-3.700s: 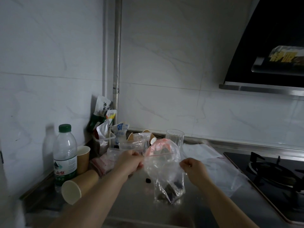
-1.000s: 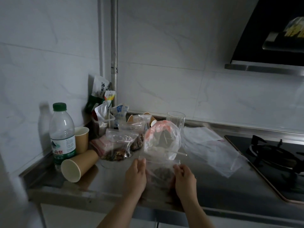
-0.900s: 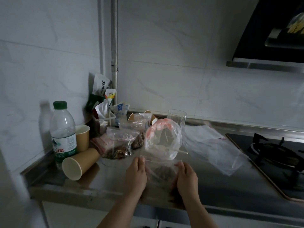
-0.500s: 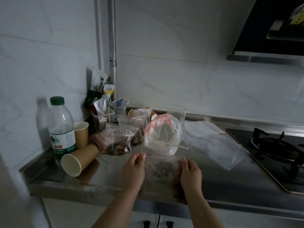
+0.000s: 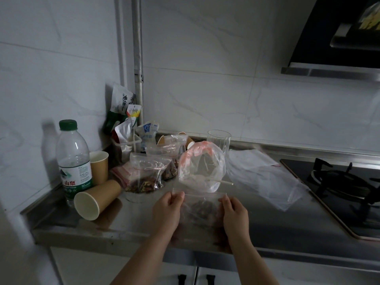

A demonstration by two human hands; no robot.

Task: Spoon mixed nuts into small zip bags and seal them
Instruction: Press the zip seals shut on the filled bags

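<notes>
The small zip bag [image 5: 200, 208] now lies flatter (fingers [image 5: 174, 199] nearer its top strip).

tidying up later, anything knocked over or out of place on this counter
One paper cup lies tipped on its side in front of the water bottle, mouth facing the counter edge; nothing has spilled from it. Another cup behind it stands upright.

The water bottle [image 5: 73, 159] label reads "山泉"; other packet print is unreadable.

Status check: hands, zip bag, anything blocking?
Left hand and right hand pinch the zip bag at its top corners. Nuts inside; seal state unclear. Big nut bag just behind, not blocking.
</notes>
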